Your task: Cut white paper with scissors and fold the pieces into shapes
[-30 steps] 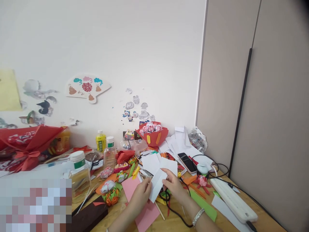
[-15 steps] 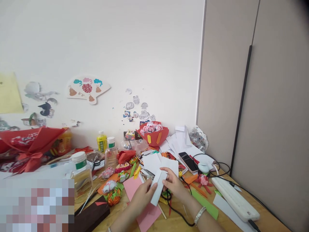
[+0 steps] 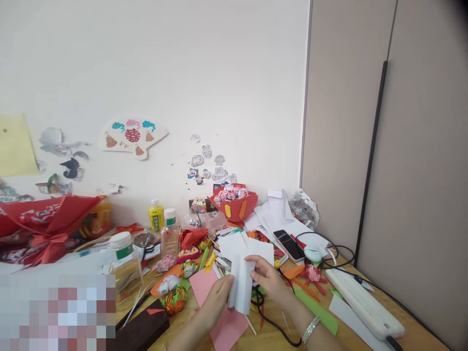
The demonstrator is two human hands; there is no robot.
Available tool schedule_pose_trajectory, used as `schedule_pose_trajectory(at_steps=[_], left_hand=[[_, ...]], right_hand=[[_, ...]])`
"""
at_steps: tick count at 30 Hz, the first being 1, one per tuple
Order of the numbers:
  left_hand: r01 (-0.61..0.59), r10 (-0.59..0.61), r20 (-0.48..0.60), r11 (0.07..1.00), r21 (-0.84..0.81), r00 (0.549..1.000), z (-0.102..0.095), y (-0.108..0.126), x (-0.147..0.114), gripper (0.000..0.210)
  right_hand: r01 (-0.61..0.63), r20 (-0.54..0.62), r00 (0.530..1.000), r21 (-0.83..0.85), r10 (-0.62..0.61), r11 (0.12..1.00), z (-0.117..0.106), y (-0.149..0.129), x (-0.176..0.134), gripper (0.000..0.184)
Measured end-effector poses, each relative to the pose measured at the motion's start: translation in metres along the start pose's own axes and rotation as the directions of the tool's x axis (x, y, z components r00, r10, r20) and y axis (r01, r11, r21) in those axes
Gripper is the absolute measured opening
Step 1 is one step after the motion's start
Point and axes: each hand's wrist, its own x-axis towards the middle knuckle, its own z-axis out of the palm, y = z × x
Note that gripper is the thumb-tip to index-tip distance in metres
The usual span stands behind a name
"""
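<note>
Nearer than the red paper-wrapped bouquet, left hand and right hand pinch opposite edges of a creased white paper sheet. Folding seems in hand; next calls for aligned edges. Above-left of the bouquet, a white fan-shaped card reads 囍; the yellow plastic bottle's label is probably too small to read.
</note>
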Motion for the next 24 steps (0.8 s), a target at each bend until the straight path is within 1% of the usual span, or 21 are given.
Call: schedule_pose_trajectory(at_steps=[2,5,7,10,11,13,15,17,20,22,24], left_hand=[[0.029,-0.03,-0.017,0.997,-0.065,0.999,-0.001,-0.001,0.001,0.042],[-0.02,0.015,-0.069,0.996,-0.082,0.998,-0.002,-0.002,0.005,0.038],[-0.065,0.06,-0.078,0.995,-0.07,0.995,-0.002,-0.001,0.008,0.032],[-0.081,0.079,-0.028,0.994,-0.07,0.996,-0.001,0.002,0.01,0.029],[-0.082,0.08,-0.019,0.994,-0.074,0.997,-0.001,0.003,0.01,0.03],[-0.074,0.074,-0.009,0.993,-0.091,0.997,-0.001,0.003,0.011,0.032],[-0.068,0.067,-0.012,0.992,-0.105,0.998,-0.002,0.001,0.013,0.035],[-0.058,0.055,-0.026,0.992,-0.11,0.998,-0.003,-0.002,0.015,0.038],[-0.038,0.033,-0.039,0.991,-0.127,0.999,-0.005,-0.007,0.019,0.042],[-0.022,0.019,-0.023,0.987,-0.159,1.0,-0.007,-0.008,0.021,0.043],[-0.007,0.008,0.005,0.978,-0.208,1.0,-0.009,-0.008,0.021,0.044]], right_hand=[[0.002,-0.028,1.0,-0.057,-0.003,0.998,-0.002,-0.001,0.001,0.024],[0.041,-0.042,0.998,-0.175,-0.049,0.984,-0.003,0.0,0.001,0.019],[0.066,-0.037,0.996,-0.25,-0.078,0.966,-0.001,0.002,0.0,0.027],[0.078,-0.032,0.995,-0.362,-0.096,0.929,0.005,0.009,-0.003,0.046],[0.075,-0.043,0.994,-0.396,-0.099,0.915,0.007,0.012,-0.003,0.05],[0.034,-0.102,0.991,-0.426,-0.085,0.904,0.01,0.019,-0.003,0.055],[-0.009,-0.17,0.984,-0.38,-0.06,0.925,0.01,0.023,0.0,0.053],[-0.002,-0.195,0.979,-0.272,-0.053,0.962,0.009,0.023,0.003,0.043],[0.014,-0.17,0.985,-0.063,-0.024,0.998,0.006,0.016,0.008,0.028],[-0.016,-0.147,0.989,0.07,0.026,0.997,0.005,0.012,0.009,0.027],[-0.05,-0.135,0.988,0.163,0.073,0.985,0.004,0.009,0.008,0.029]])
